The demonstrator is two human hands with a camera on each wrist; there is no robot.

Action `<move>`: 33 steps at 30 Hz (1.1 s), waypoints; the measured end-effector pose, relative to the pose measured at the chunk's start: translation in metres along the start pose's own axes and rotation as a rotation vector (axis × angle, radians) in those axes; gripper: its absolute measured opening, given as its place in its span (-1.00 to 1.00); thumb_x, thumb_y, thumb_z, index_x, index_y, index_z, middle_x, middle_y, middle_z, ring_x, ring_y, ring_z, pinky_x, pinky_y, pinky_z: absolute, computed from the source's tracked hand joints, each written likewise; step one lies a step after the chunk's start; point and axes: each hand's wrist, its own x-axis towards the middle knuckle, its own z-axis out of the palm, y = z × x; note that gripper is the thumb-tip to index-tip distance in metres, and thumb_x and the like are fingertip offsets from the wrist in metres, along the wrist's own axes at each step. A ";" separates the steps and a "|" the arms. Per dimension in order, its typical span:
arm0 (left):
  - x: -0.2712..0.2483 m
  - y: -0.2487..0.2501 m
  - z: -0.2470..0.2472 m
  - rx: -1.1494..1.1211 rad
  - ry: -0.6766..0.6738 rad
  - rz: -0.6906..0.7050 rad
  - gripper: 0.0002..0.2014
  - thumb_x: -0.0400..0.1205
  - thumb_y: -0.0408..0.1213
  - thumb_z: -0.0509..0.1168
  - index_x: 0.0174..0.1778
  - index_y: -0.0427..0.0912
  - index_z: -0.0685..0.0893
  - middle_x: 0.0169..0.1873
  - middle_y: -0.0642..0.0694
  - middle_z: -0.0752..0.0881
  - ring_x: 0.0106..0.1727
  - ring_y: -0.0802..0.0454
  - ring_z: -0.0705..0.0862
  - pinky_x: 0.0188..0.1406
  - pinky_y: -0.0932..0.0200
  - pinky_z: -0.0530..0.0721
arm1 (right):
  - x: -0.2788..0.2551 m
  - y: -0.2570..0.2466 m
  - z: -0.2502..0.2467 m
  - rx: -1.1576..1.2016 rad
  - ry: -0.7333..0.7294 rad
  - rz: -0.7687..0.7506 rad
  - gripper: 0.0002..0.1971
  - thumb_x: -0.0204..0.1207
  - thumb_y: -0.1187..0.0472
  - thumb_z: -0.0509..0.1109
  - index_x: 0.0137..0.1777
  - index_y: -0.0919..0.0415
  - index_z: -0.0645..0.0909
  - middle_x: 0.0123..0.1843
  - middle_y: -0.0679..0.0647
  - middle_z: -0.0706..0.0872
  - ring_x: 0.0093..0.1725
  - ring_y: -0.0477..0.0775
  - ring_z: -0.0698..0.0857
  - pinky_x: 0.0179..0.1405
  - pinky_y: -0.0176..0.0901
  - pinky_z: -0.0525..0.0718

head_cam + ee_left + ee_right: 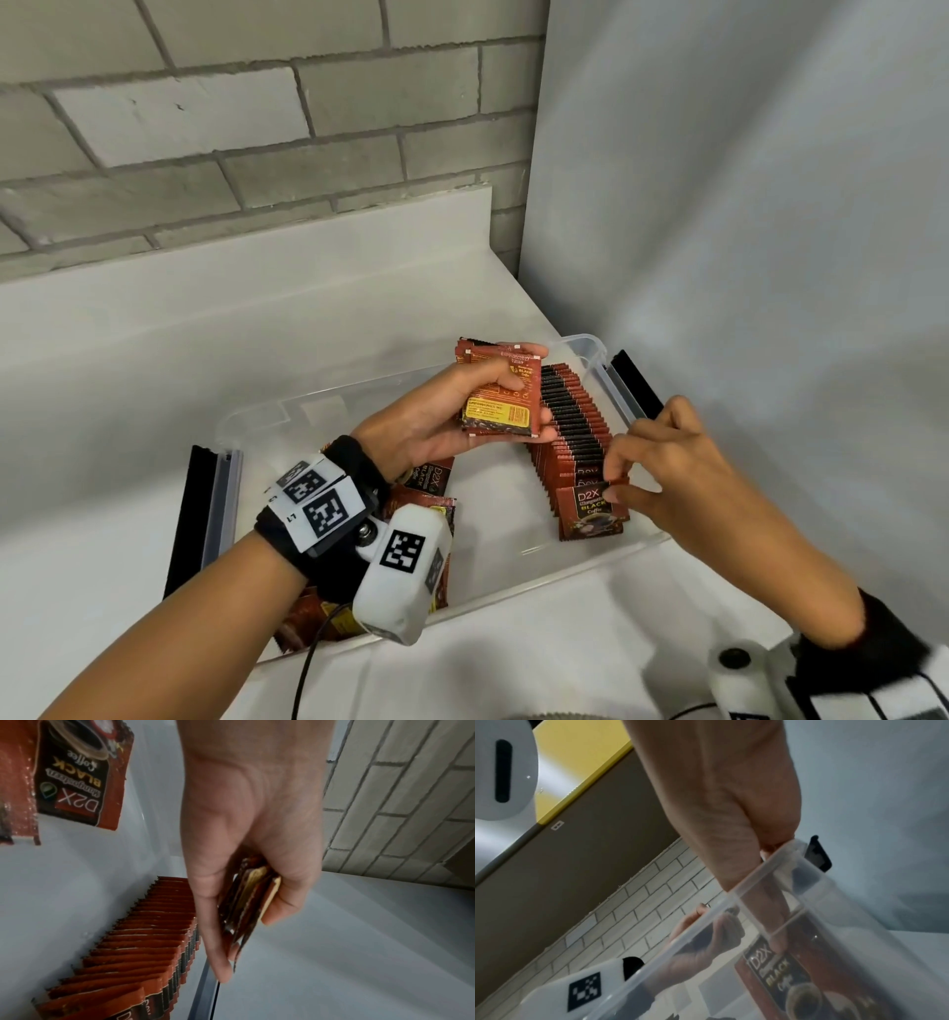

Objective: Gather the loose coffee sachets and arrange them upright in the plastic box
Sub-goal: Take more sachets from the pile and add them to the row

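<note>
A clear plastic box [585, 343] stands on the white counter. Along its right side runs a row of upright red coffee sachets [570, 426] [144, 943]. My right hand [613, 485] pinches the top edge of the front sachet [590, 514] in that row; through the box wall [706, 914] its fingers [777, 941] reach down to that sachet [782, 975]. My left hand [513, 395] [246, 943] holds a small stack of sachets [500, 406] [246, 902] above the middle of the box. Loose sachets [426, 483] [82, 776] lie flat in the box's left part, partly hidden by my left wrist.
Black latches sit at the box's right end [634, 383] and left end [190, 519]. A grey brick wall [257, 128] rises behind the counter and a white panel [744, 205] stands close to the right. A cable [303, 678] hangs from the left wrist camera.
</note>
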 end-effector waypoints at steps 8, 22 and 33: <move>0.002 -0.002 0.000 0.106 0.017 -0.004 -0.56 0.45 -0.45 0.36 0.27 -0.16 0.67 0.04 -0.27 0.77 -0.05 -0.16 0.79 -0.04 -0.11 0.80 | 0.011 -0.016 -0.010 -0.260 -0.149 -0.001 -0.75 0.25 0.11 0.67 -0.19 0.13 0.67 -0.14 -0.08 0.54 -0.01 0.02 0.39 -0.25 -0.09 0.63; 0.001 -0.005 0.002 0.207 0.005 0.029 -0.58 0.43 -0.42 0.41 0.23 -0.10 0.69 0.08 -0.21 0.76 0.06 -0.13 0.75 0.05 0.04 0.75 | 0.021 -0.016 -0.018 0.241 0.011 0.123 -0.76 0.36 0.03 0.56 -0.07 0.12 0.65 -0.27 -0.11 0.62 -0.11 -0.23 0.43 -0.20 -0.50 0.38; 0.000 -0.004 0.002 0.141 -0.029 0.071 -0.60 0.46 -0.46 0.48 0.20 -0.10 0.68 0.00 -0.16 0.80 -0.03 -0.09 0.79 -0.12 0.11 0.77 | 0.028 -0.023 -0.004 0.966 0.006 0.193 -0.70 0.31 0.09 0.53 0.05 0.12 0.70 -0.12 0.13 0.78 -0.02 0.27 0.68 0.08 -0.04 0.64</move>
